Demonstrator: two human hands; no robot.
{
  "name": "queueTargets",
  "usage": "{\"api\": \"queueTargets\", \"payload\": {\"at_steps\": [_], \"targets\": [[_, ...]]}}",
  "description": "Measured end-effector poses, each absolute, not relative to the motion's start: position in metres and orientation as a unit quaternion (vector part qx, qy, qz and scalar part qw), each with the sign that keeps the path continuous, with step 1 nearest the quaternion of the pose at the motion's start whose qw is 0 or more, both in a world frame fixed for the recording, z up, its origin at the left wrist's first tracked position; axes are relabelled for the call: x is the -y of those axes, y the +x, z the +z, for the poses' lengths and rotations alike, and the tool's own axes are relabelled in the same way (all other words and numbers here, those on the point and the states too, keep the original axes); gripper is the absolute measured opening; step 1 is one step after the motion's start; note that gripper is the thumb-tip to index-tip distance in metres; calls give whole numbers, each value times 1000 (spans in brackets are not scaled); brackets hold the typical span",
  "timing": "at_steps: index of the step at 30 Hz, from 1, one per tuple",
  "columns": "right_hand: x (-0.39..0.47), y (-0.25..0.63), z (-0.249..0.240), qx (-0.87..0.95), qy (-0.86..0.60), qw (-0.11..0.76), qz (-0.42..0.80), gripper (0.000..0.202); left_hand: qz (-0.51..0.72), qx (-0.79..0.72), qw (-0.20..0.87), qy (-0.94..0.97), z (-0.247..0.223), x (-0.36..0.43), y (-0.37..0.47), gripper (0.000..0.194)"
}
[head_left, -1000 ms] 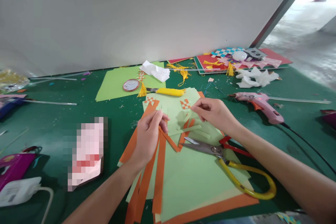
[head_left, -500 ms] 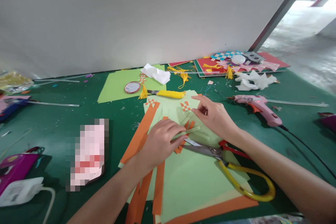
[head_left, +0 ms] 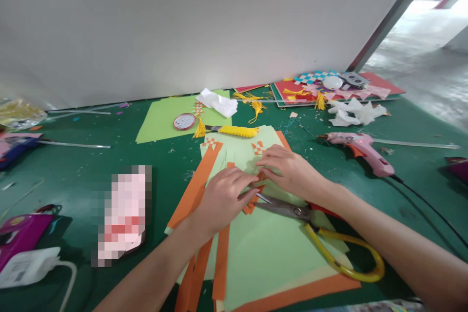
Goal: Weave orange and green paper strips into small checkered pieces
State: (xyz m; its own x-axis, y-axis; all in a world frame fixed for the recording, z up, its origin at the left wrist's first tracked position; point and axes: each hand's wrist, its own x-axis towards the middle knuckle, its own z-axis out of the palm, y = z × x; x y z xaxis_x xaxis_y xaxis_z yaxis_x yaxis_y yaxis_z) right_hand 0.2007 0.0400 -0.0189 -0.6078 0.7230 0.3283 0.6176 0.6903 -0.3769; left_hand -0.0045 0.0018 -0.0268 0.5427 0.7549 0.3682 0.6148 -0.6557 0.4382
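Observation:
My left hand (head_left: 226, 192) is closed, pinching a narrow pale green paper strip (head_left: 262, 183) above the paper sheets. My right hand (head_left: 292, 168) meets it from the right, fingers curled on the same strip; its fingertips partly hide the contact. Short orange paper strips (head_left: 249, 207) lie under my fingers. Scissors (head_left: 298, 211) with yellow and red handles rest on the pale green paper (head_left: 270, 253), their blades pointing toward my left hand. Just beyond my right fingers lies a small orange-and-white checkered woven piece (head_left: 258, 147); another woven piece (head_left: 211, 143) is farther left.
A yellow-handled cutter (head_left: 237, 130) lies behind the sheets. To the right is a pink glue gun (head_left: 365, 148) with its cord. Long orange strips (head_left: 221, 258) run along the left side. A blurred-out phone-like object (head_left: 124, 214) lies farther left.
My right hand has moved left and toward me, from beside the checkered piece to the green strip at my left fingertips. My left hand has stayed in place.

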Motion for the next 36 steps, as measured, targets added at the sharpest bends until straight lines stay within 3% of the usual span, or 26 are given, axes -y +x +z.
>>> {"api": "queueTargets", "payload": {"at_steps": [36], "targets": [[-40, 200, -25, 870, -404, 254, 128, 23, 298, -413, 115, 853, -25, -1, -4, 15]]}}
